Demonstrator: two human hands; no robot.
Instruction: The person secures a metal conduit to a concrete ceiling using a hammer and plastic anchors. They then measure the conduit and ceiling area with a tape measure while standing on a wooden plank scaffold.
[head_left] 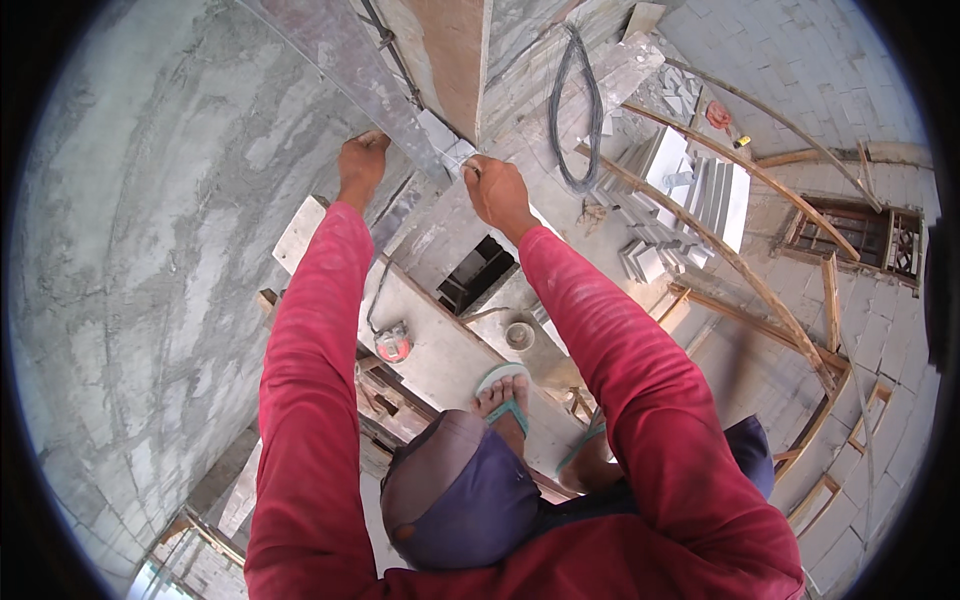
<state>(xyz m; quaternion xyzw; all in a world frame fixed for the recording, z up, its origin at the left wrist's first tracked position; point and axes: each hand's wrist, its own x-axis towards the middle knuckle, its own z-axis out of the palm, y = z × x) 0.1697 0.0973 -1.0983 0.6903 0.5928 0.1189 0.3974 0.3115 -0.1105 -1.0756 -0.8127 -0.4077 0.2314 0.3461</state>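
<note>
Both my arms, in red sleeves, reach up toward a long grey flat strip (345,75) that runs diagonally down from the top. My left hand (362,168) is closed at the strip's left edge, beside the rough grey plastered wall (170,200); its fingertips are partly hidden, so what they grip cannot be made out. My right hand (497,192) pinches at a small whitish piece (456,154) by the strip's lower end, under the corner of a brownish column (450,60). Whether that piece is loose or fixed does not show.
A wire loop (552,110) lies to the right, with stacked pale tiles (715,205) beyond. Wooden poles (720,250) cross the right side. Below are a dark opening (478,272), a bucket (520,336), a red corded tool (393,345) and my sandalled foot (503,395) on a board.
</note>
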